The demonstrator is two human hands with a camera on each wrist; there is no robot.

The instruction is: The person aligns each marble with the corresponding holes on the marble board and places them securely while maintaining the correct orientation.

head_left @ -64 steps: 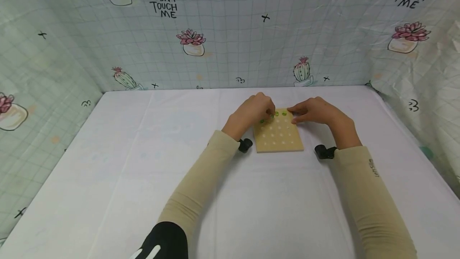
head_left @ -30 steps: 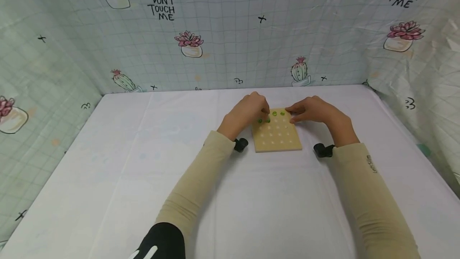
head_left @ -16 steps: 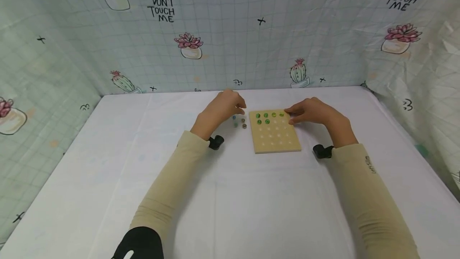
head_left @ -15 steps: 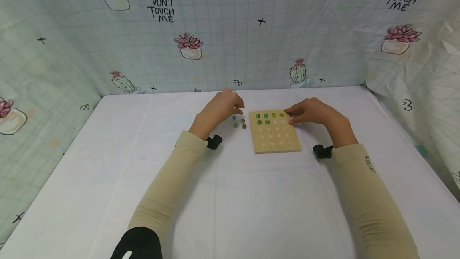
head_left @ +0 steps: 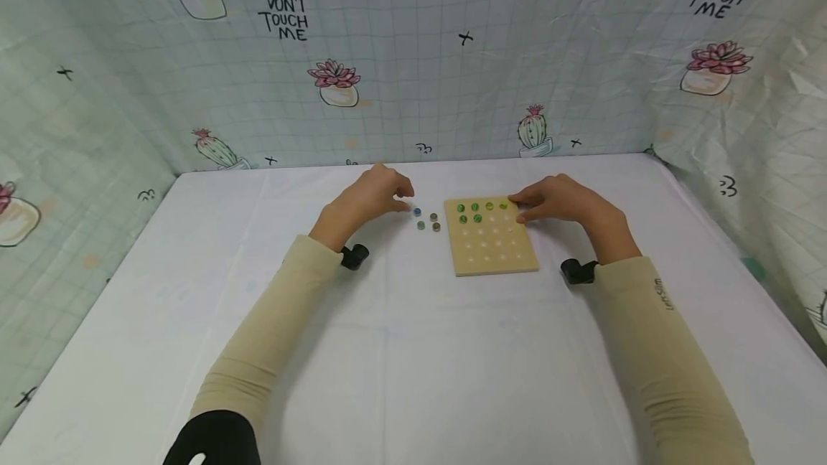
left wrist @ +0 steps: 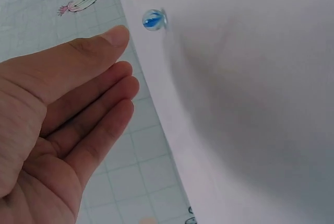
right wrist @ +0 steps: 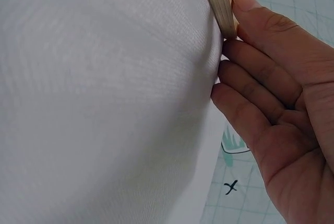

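My left hand [head_left: 370,198] hovers just left of several loose glass marbles, its fingers loosely bent and holding nothing. Nearest its fingertips lies a blue-streaked marble [left wrist: 153,20]; a green marble [head_left: 421,224] and two brownish marbles [head_left: 436,227] lie beside it. To their right is a square wooden board [head_left: 494,257] with rows of small hollows. Green marbles [head_left: 477,219] fill the back row's visible places and two places in the second row. My right hand [head_left: 562,201] holds the board's far right corner, thumb at the edge and fingers against its side [right wrist: 276,72].
A white cloth covers the table [head_left: 413,364]. Behind and beside it hangs a patterned curtain [head_left: 400,77] with cactus drawings. Black wrist cameras [head_left: 354,257] sit on both wrists.
My left hand has moved left from the board, past the loose marbles, which are now uncovered. A green marble now sits second in the second row. The right hand stays at the corner.
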